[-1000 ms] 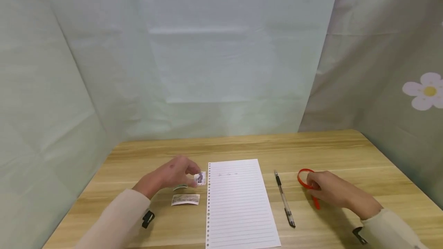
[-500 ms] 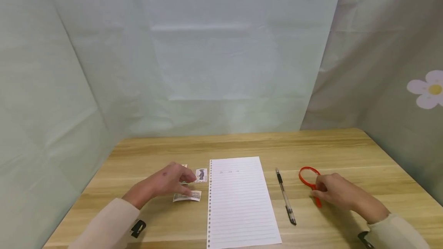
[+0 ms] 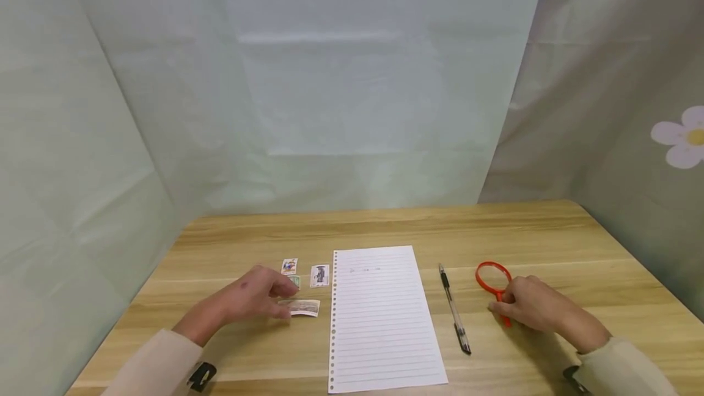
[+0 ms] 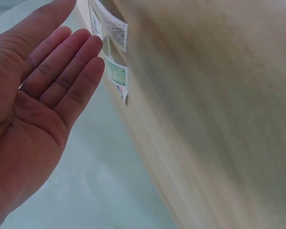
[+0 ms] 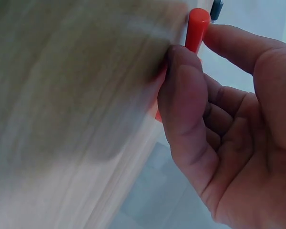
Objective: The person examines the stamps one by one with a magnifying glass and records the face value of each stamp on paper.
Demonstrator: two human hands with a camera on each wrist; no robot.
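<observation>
On table (image 3: 385, 225): right hand (image 3: 530, 308) pinches magnifier handle (image 5: 196, 28).

Four small stamps lie flat on the table left of the lined sheet: a wide pale stamp (image 3: 301, 307) nearest, a green stamp (image 3: 294, 282) behind it, a colourful stamp (image 3: 289, 266) farthest, and a dark-pictured stamp (image 3: 319, 275) rightmost. On the right lies a red magnifying glass (image 3: 493, 277), handle pointing near.

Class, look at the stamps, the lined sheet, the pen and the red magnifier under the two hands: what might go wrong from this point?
1. The left hand hovers open over small loose stamps; a sweep of the fingers may scatter or crease them.
2. The right hand pinches only the handle of the red magnifier; it may slip or twist when lifted.
3. The pen lies between magnifier and lined sheet; a low move across may knock it rolling.
</observation>
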